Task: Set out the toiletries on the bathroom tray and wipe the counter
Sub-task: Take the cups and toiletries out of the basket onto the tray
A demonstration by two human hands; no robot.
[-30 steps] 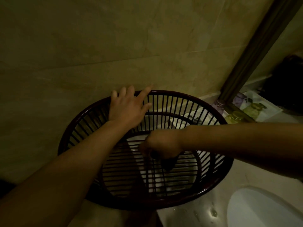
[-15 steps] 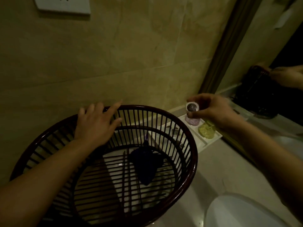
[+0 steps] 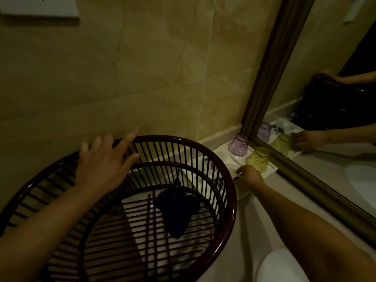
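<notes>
A white tray [image 3: 271, 172] lies on the counter [image 3: 252, 218] against the mirror. A purple glass [image 3: 239, 147] and a yellow glass [image 3: 258, 162] stand upside down on it. My right hand [image 3: 249, 177] is low at the tray's near edge, just in front of the yellow glass, fingers curled; whether it grips the tray is unclear. My left hand [image 3: 105, 161] rests flat on the far rim of a dark red slatted basket [image 3: 227, 186], fingers spread. A dark blue pouch [image 3: 176, 210] lies on the basket's bottom.
A mirror with a dark frame [image 3: 272, 82] runs along the right and reflects the glasses, the basket and my hand. A white sink [image 3: 282, 267] shows at the bottom right. Tiled wall stands close behind the basket, with a white plate [image 3: 40, 9] at the top left.
My right hand came out of the basket, carried the purple glass to the tray, set it down beside the yellow glass and dropped to the tray's near edge. The left hand stayed on the rim.
</notes>
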